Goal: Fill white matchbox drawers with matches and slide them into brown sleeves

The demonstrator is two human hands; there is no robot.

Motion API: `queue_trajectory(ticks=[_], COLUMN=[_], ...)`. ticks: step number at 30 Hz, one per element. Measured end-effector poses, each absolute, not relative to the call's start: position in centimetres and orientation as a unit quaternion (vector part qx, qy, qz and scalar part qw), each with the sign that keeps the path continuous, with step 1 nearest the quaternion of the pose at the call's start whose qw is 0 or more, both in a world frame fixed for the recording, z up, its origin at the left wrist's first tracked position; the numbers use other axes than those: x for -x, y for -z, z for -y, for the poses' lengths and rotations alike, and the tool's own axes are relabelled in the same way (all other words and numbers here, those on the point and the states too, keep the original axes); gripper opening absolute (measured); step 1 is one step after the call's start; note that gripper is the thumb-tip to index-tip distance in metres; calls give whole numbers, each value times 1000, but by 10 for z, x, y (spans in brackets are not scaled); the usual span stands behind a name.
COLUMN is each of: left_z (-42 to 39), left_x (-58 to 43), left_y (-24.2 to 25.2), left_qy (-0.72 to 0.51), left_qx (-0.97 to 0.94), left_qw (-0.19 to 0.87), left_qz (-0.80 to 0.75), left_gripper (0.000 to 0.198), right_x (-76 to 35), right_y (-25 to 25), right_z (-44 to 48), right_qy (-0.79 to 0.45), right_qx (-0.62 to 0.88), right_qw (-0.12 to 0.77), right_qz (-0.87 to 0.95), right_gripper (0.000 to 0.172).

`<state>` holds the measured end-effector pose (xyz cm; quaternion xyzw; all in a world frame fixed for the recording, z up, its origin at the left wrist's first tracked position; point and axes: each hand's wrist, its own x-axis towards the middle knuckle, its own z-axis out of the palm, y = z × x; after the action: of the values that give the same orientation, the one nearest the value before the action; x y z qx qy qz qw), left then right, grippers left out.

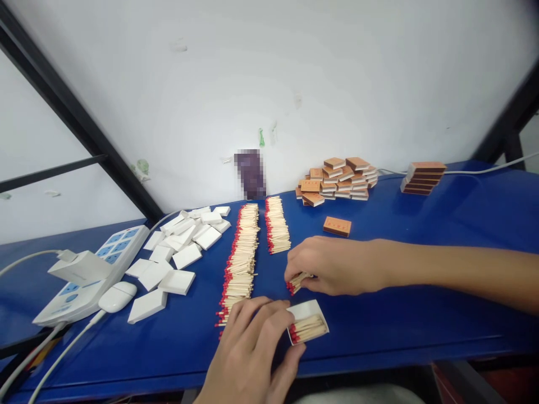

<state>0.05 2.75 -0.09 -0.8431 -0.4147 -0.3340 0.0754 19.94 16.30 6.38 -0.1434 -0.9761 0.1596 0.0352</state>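
Note:
My left hand (256,348) grips a small white matchbox tray (309,308) by its left end, near the table's front edge. Red-headed matches (309,328) lie along the near side of the tray, with bare white bottom showing behind them. Just beyond the tray, my right hand (324,266) is closed around a small bunch of matches (297,282), red heads pointing left. A long row of matches (240,258) runs away from my left hand, partly covered by it. Beside it lies a shorter row of matches (278,224).
White matchbox trays (177,241) are heaped at left, next to a power strip (113,247) with a charger and a white earphone case (118,296). Orange matchbox sleeves (341,179) pile up against the wall. One closed matchbox (337,226) lies nearer; several stand stacked (424,177) at right.

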Motion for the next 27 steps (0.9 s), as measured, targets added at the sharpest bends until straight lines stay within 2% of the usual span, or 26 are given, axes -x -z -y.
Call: queue_trajectory(ticks=[7, 16, 23, 27], left_z=[-29, -28, -27, -26], left_x=[-2, 0, -3, -2], left_y=[0, -1, -2, -1], left_qy=[338, 337, 337, 333], left_qx=[842, 846, 846, 847], left_qw=[81, 77, 78, 75], left_qz=[412, 405, 406, 407], left_gripper=[19, 18, 17, 18], right_x=[-198, -200, -204, -205], right_y=[-62, -64, -62, -64], right_z=[-171, -169, -163, -163], right_qy=[-186, -159, -138, -162], right_qx=[174, 167, 148, 168], right_qw=[50, 22, 73, 21], right_qz=[966, 973, 977, 972], right_gripper=[21, 23, 20, 22])
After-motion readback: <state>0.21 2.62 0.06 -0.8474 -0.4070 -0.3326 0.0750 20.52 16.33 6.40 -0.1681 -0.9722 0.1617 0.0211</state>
